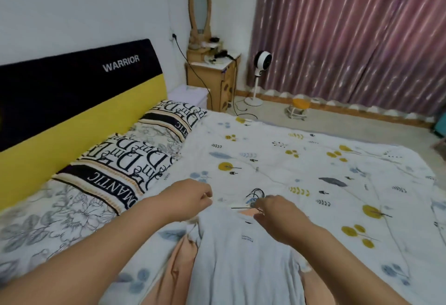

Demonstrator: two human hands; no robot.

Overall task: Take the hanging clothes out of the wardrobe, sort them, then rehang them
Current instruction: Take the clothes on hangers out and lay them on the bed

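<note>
Pale blue shirt [243,256] flat on quilt [301,164], left hand [190,198] curled empty, right hand [277,215] pinching collar hanger [255,196]

Soft, even room light here, a touch dim and cool, with no hard glare anywhere. The closed curtain [350,39] lets only a dull glow through. Shadows stay faint under the forearms on the bed [301,160]. Wide-angle bending curves the headboard [79,92] and stretches the lower corners. The right hand [277,215] smears with motion blur; far details look soft and compressed.
</note>
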